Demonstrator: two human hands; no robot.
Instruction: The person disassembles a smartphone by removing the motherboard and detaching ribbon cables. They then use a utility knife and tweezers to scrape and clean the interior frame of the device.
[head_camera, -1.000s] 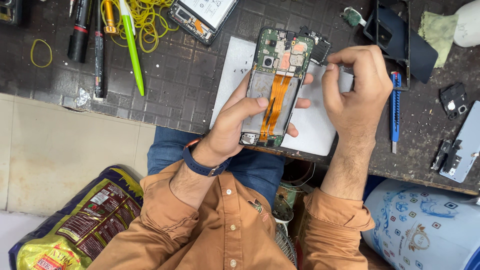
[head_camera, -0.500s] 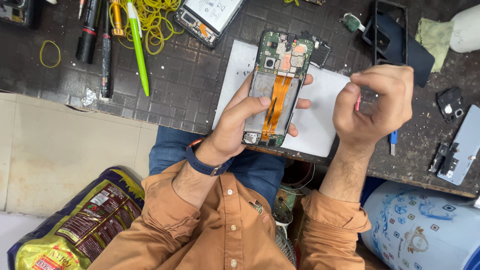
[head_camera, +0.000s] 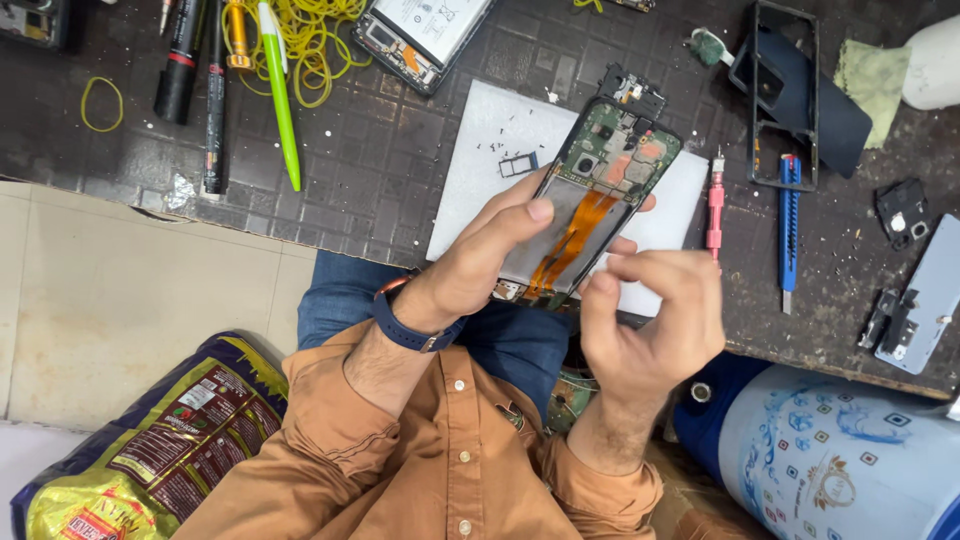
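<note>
Dark tiled counter (head_camera: 400, 150) lies beyond both hands: the left hand (head_camera: 490, 255) clamps the opened phone (head_camera: 590, 200) tilted up for access, while the right hand (head_camera: 655, 320), fingers pinched together, hovers beside its lower edge, red screwdriver (head_camera: 716, 205) just beyond.

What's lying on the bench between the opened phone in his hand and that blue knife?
In the head view, a pink screwdriver lies between the opened phone in the left hand and the blue knife, beside the white mat.
</note>
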